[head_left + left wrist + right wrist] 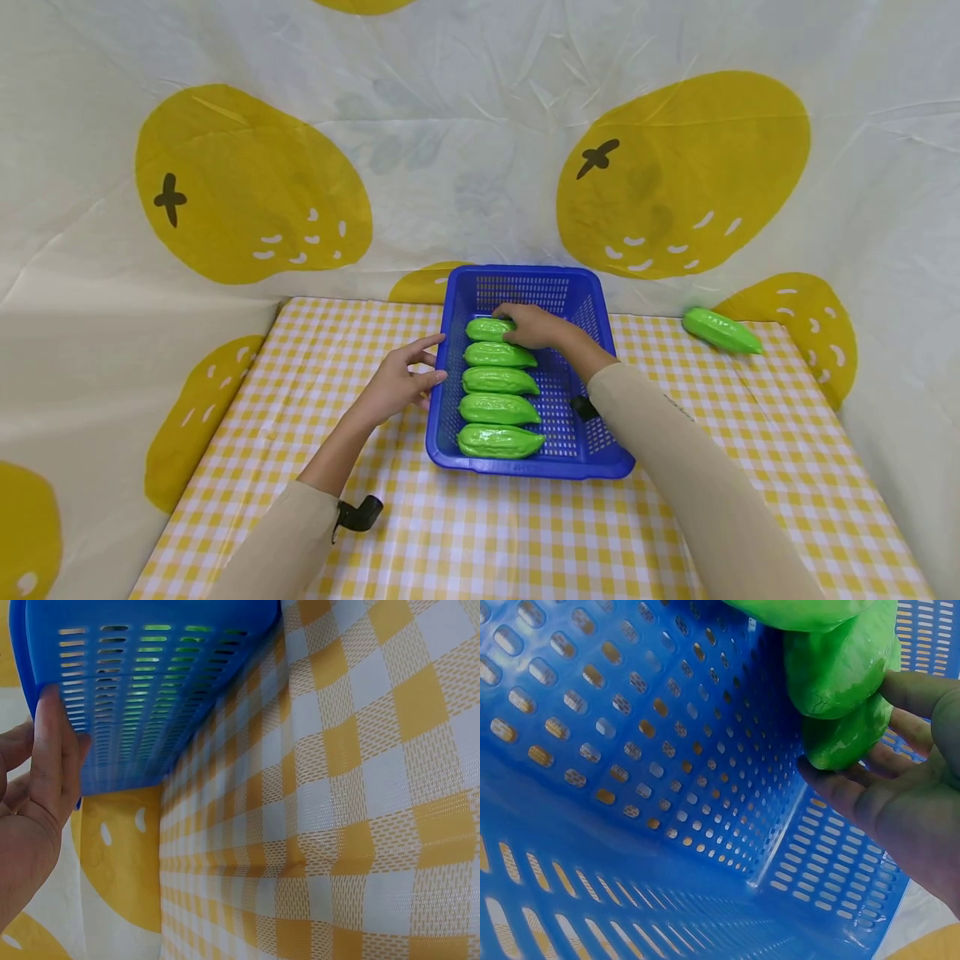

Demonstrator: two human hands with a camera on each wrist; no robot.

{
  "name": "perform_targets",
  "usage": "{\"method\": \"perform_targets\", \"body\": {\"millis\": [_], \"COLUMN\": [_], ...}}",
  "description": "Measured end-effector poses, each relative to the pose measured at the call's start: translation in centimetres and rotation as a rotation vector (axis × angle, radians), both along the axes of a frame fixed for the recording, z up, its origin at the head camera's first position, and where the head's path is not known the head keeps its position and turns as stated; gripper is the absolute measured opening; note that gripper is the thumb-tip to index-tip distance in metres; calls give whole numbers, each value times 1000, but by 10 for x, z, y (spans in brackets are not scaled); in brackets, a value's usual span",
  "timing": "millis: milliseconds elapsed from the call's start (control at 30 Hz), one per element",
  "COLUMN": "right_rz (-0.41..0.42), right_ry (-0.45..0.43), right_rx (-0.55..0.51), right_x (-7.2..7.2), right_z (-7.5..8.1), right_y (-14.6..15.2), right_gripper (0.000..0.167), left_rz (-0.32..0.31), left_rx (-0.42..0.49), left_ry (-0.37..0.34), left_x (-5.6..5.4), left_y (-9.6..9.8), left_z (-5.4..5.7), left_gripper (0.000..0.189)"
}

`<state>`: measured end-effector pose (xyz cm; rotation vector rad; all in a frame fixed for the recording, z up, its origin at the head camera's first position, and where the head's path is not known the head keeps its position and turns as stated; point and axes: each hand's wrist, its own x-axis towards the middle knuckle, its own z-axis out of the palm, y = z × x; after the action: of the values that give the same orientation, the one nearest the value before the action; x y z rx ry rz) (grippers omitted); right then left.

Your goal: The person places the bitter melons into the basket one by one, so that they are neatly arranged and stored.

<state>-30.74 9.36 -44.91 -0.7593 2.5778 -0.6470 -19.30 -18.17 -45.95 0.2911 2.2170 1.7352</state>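
A blue plastic basket [531,468] holds several bright green bitter melons [500,408], laid crosswise in a column along its left side. At the far end of this column my right hand [531,325] grips the farthest bitter melon [486,329] by its right end. In the right wrist view, thumb and fingers close around that bitter melon [844,739]. My left hand [393,385] touches the basket's left rim from outside with fairly straight, spread fingers. The left wrist view has its fingers [49,742] against the rim and perforated side wall [120,697].
Another green bitter melon [722,331] lies apart at the table's back right. A yellow-and-white checked cloth [450,533] covers the table. Behind the table hangs a pale sheet [465,192] printed with large yellow fruit.
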Motion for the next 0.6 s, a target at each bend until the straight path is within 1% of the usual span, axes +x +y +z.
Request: {"method": "perform_targets", "body": {"millis": [200,433,600], "right_rz": [5,7,9], "right_ry": [-6,2,5], "right_rx": [5,0,0], "right_x": [1,-1,-1], "right_z": [0,-1,-1], "right_y": [0,1,2], "right_gripper": [50,51,52], "left_rz": [-2,2,1], "left_rx": [1,2,2], "left_ry": [-1,-3,-7], "left_x": [-1,0,1], "left_y": [-1,0,0], "left_z": [-1,2,2], "left_gripper": [64,64,64]}}
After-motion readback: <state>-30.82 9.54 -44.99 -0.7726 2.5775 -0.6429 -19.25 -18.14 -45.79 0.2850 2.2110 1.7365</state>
